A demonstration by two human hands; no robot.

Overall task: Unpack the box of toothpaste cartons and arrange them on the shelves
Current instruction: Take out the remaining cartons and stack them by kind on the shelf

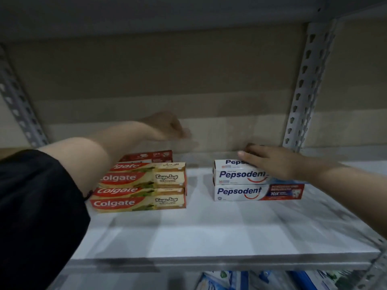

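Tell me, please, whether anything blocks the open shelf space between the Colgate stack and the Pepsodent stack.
Nothing visible does: the white shelf is bare between the Colgate stack and Pepsodent stack. The left hand hovers above; the right hand rests on the Pepsodent.

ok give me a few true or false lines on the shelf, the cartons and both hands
1. The right hand rests on top of the Pepsodent stack. True.
2. The Colgate cartons sit right of the Pepsodent ones. False: they sit to the left.
3. The left hand holds a carton. False: it holds nothing, above and behind the Colgate cartons.
4. Both stacks lie flat on the white shelf. True.
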